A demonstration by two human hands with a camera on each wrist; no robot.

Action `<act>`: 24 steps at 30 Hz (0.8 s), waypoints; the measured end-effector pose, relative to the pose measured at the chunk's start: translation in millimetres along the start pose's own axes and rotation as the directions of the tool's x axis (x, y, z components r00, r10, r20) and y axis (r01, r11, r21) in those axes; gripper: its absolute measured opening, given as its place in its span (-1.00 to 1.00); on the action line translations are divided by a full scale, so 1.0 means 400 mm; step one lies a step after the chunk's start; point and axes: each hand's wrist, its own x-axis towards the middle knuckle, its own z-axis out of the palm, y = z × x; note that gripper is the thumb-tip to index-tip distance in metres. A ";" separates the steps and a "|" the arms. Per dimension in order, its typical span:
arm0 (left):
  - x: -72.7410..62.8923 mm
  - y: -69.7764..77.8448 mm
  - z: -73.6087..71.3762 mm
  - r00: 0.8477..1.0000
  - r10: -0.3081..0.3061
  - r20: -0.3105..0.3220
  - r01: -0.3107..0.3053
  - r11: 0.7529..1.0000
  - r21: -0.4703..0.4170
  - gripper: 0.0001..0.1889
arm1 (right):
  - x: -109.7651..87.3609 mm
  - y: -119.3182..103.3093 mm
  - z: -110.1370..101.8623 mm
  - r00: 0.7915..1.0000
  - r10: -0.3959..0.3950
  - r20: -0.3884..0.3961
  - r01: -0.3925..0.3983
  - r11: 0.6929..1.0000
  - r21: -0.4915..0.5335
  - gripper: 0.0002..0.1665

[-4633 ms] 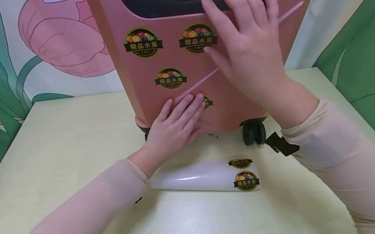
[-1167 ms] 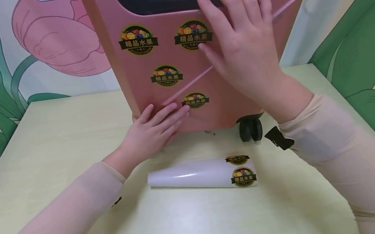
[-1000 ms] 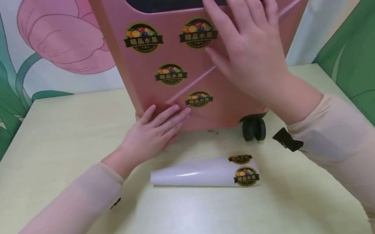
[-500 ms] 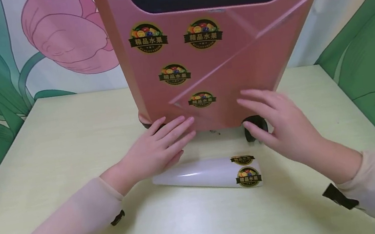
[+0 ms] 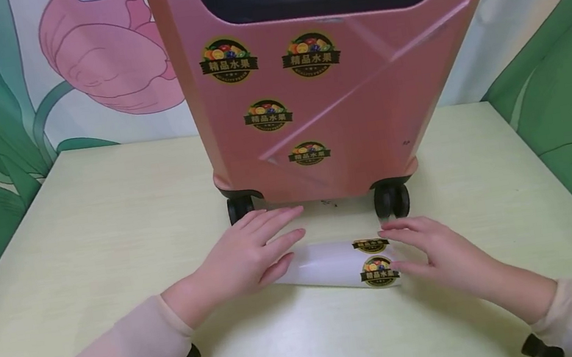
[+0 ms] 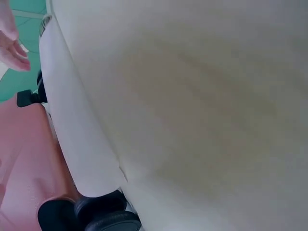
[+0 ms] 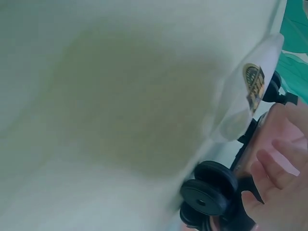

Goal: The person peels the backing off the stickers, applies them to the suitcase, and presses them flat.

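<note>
A pink suitcase [image 5: 364, 105] stands upright on its wheels, with several round fruit-label stickers [image 5: 310, 54] on its front. In front of it lies a curled white sticker sheet [image 5: 321, 266], bearing two labels [image 5: 379, 271] at its right end. My left hand [image 5: 238, 266] is over the sheet's left end, fingers extended and hiding that end. At the right end is my right hand [image 5: 441, 251], its fingertips and thumb right at the sheet's edge, parted around it. The right wrist view also shows the sheet [image 7: 240, 106] and my right hand [image 7: 284, 187].
The suitcase's black wheels [image 5: 392, 201] stand just behind the sheet. A pale table [image 5: 105, 230] carries everything. Behind it hangs a backdrop printed with green leaves [image 5: 553, 70] and a pink flower [image 5: 109, 57].
My right hand has left the suitcase's upper front and come down to the sheet's right end. My left hand has slid off the suitcase's lower front toward the sheet's left end.
</note>
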 end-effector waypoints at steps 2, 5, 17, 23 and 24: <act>-0.002 0.006 0.001 1.000 -0.007 -0.012 0.007 1.000 -0.025 -0.68 | -0.004 0.004 0.007 1.000 -0.009 0.002 0.009 1.000 -0.008 -0.42; -0.007 0.014 0.002 1.000 -0.026 -0.014 0.025 0.998 -0.051 -0.70 | -0.011 0.007 0.016 1.000 0.027 0.011 -0.027 1.000 -0.015 -0.38; -0.011 0.040 0.004 0.990 -0.138 0.033 0.140 0.984 -0.113 -0.74 | -0.034 0.021 0.025 0.944 0.283 0.171 -0.307 0.942 0.132 -0.15; 0.003 0.053 -0.001 0.969 -0.227 0.099 0.242 0.953 -0.181 -0.76 | -0.033 0.020 0.037 0.929 0.295 0.222 -0.344 0.912 0.226 -0.04; 0.005 0.056 -0.001 0.960 -0.252 0.122 0.273 0.939 -0.209 -0.76 | -0.031 0.020 0.038 0.927 0.299 0.226 -0.350 0.905 0.240 -0.03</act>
